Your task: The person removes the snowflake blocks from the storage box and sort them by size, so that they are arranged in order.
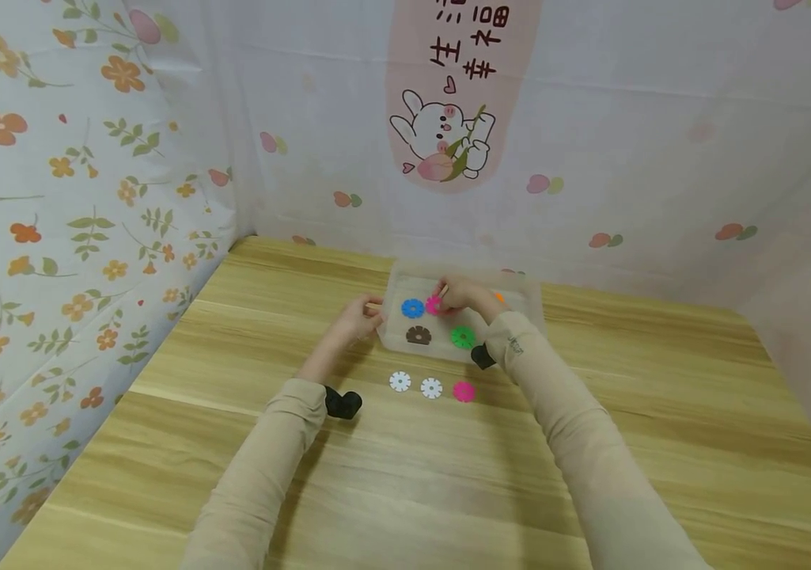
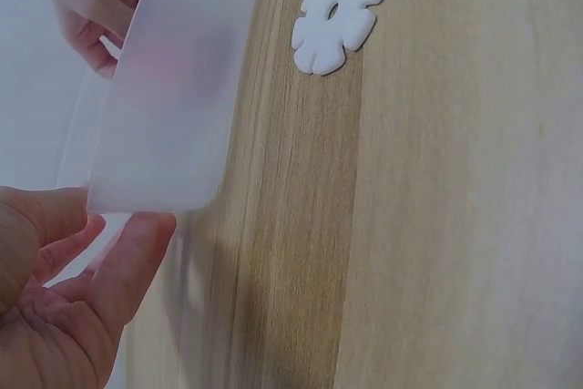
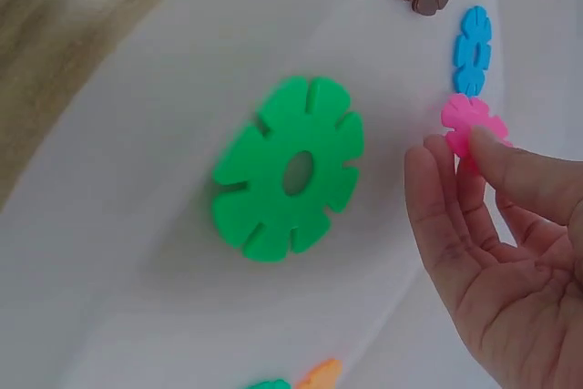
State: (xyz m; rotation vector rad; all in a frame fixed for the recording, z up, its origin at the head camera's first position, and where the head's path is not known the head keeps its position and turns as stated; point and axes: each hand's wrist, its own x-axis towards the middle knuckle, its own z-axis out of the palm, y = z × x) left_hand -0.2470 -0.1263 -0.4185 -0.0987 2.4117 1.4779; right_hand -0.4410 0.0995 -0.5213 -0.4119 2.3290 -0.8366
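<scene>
Pink notched disc is held above the floor of a translucent tray, pinched between the thumb and fingers of the right hand, which reaches in over the tray. The left hand grips the tray at its left end, thumb on the rim and fingers against the outside near a corner. Just left of the pink disc lies a blue disc, with a brown disc nearer the person and a green disc to the right of the brown one. Farther right in the tray, partly hidden by the right arm, is an orange piece; the right wrist view shows another green piece beside it, cut off by the picture's edge. On the wood-grain table, in front of the tray, a loose row runs from left to right: one white disc, a second white disc and a second pink disc, all apart from one another. Behind the table hangs a pale cloth printed with a rabbit holding a tulip.
</scene>
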